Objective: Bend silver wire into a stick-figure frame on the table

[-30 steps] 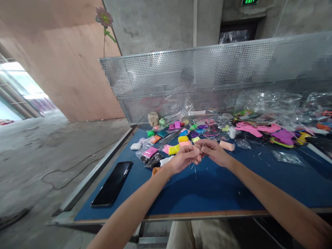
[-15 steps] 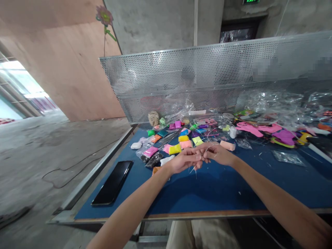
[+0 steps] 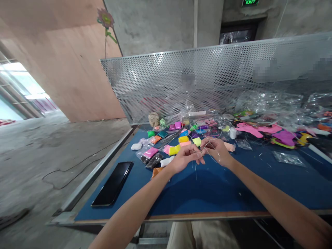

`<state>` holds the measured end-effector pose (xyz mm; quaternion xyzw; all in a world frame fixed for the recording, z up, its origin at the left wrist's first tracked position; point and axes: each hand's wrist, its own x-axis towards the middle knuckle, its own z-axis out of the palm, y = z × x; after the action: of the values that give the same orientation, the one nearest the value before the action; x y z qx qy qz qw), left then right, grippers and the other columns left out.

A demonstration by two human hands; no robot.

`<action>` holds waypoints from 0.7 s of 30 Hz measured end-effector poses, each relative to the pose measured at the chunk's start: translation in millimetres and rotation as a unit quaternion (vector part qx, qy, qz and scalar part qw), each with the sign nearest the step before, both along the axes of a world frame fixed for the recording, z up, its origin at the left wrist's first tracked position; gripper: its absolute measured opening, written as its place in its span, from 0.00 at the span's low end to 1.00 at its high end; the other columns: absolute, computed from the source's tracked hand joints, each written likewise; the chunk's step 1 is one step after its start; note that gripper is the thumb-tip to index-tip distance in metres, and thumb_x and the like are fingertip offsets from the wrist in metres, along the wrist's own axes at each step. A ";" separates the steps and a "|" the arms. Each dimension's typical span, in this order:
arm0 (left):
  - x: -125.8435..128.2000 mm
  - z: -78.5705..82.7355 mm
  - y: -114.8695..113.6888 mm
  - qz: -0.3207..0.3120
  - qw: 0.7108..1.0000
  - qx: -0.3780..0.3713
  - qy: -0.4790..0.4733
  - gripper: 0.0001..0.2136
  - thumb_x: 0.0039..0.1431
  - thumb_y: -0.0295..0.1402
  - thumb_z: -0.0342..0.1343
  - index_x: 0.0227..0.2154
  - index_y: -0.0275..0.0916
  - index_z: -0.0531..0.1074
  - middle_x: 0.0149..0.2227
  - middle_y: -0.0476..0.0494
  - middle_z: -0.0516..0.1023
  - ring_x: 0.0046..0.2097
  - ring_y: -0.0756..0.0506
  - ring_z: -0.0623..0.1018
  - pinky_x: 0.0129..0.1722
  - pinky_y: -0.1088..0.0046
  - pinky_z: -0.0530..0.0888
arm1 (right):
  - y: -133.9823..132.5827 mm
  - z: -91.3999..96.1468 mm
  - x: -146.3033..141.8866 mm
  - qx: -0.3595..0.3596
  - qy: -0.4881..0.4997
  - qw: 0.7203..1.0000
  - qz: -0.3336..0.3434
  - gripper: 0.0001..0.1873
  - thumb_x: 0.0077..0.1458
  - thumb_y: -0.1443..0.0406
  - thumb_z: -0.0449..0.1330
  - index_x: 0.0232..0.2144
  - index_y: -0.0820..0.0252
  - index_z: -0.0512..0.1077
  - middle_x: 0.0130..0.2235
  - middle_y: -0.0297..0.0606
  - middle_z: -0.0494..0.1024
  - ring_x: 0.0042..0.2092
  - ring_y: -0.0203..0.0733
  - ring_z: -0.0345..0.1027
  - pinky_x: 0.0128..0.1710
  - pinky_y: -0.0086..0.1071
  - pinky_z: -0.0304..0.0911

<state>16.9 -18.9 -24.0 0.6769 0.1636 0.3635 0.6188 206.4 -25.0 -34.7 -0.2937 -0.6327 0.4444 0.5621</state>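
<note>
Bare concrete wall and a pinkish board stood beyond the blue surface (image 3: 197,199); a perforated metal panel (image 3: 166,77) edged its far side. A flower on a stem (image 3: 105,19) rose at the panel's far left corner.

Your two hands met near the middle, raised off the surface. Your left hand (image 3: 186,158) was closed to a pinch, thumb against forefinger, on the thin wire (image 3: 203,151); your right hand (image 3: 217,152) was half curled, its fingertips closed on the same wire just beside. You probably gripped it from both sides because such fine, springy strands would spread if let go.

The wire had no single long axis. One big loop arched toward the far side, another bowed right across the back of your right hand, and thin straight ends pointed down from beneath your left fingers.

Colored packets, a yellow one (image 3: 174,149) among them, lay left and far, seemingly kept within reach. Your phone (image 3: 112,184) lay near left, long axis slanting from near left to far right, apart from the clutter. Pink cut-outs (image 3: 249,129) were heaped far right.
</note>
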 end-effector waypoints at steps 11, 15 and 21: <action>-2.3 -2.9 -0.7 0.285 0.906 0.290 0.121 0.06 0.58 0.37 0.60 0.31 0.42 0.78 0.29 0.43 0.78 0.34 0.44 0.74 0.40 0.70 0.67 | 0.7 -11.5 -17.7 0.021 0.054 0.986 -0.159 0.09 0.47 0.60 0.70 0.26 0.58 0.76 0.30 0.37 0.79 0.32 0.41 0.71 0.35 0.35 0.67; -0.8 -4.9 -0.9 0.298 0.910 0.266 0.111 0.06 0.59 0.37 0.59 0.32 0.42 0.77 0.30 0.43 0.78 0.36 0.43 0.75 0.41 0.69 0.67 | -0.6 -12.2 -23.0 -0.010 0.081 0.982 -0.171 0.07 0.49 0.60 0.69 0.27 0.58 0.78 0.30 0.38 0.80 0.32 0.42 0.71 0.36 0.36 0.67; 0.3 0.8 1.5 0.114 0.992 0.036 -0.038 0.12 0.60 0.40 0.58 0.30 0.37 0.70 0.29 0.43 0.79 0.27 0.49 0.74 0.32 0.72 0.69 | 1.4 -7.8 -13.3 0.023 0.061 0.997 -0.029 0.09 0.53 0.59 0.67 0.34 0.58 0.79 0.30 0.34 0.75 0.32 0.38 0.66 0.34 0.33 0.63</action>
<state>17.2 -17.4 -23.2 0.6615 0.2031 0.4624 0.5544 193.1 -23.6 -42.5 -0.2713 -0.5989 0.4299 0.6188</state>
